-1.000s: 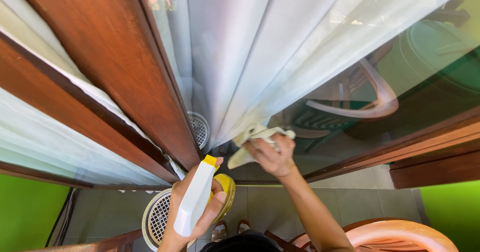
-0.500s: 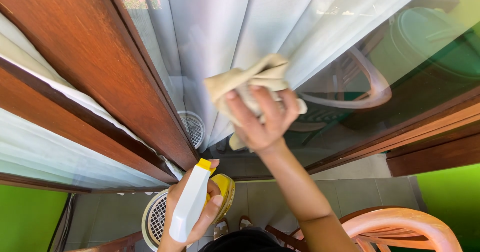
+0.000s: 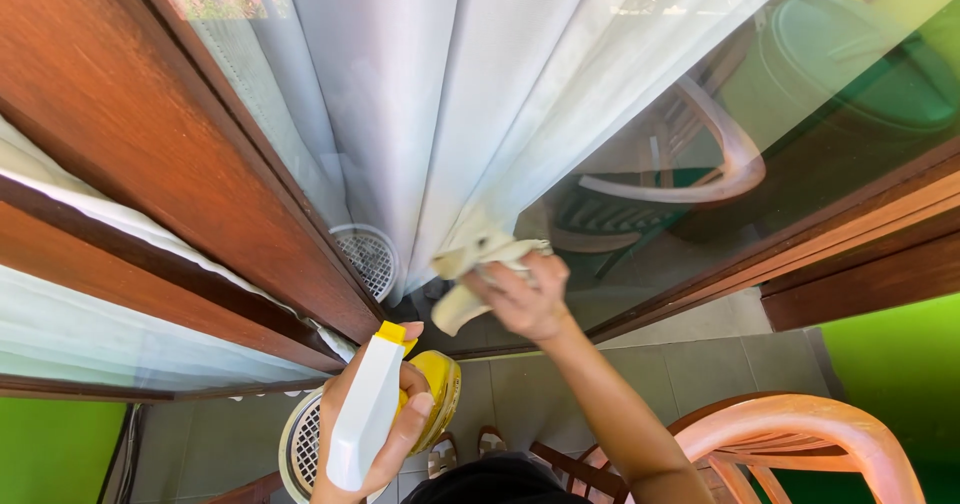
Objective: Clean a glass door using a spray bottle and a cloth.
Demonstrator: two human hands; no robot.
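Pressing a pale cloth (image 3: 478, 264) against a glass pane (image 3: 700, 114) near its lower edge, the right hand (image 3: 530, 299) works between a dark wooden frame (image 3: 200, 174) and white curtains (image 3: 450, 94) (hanging behind the glass). Its fingers are curled tight around the cloth. The left hand (image 3: 385, 434) grips a white spray bottle (image 3: 362, 419) with yellow nozzle; a pink plastic chair (image 3: 800, 434) stands close by.
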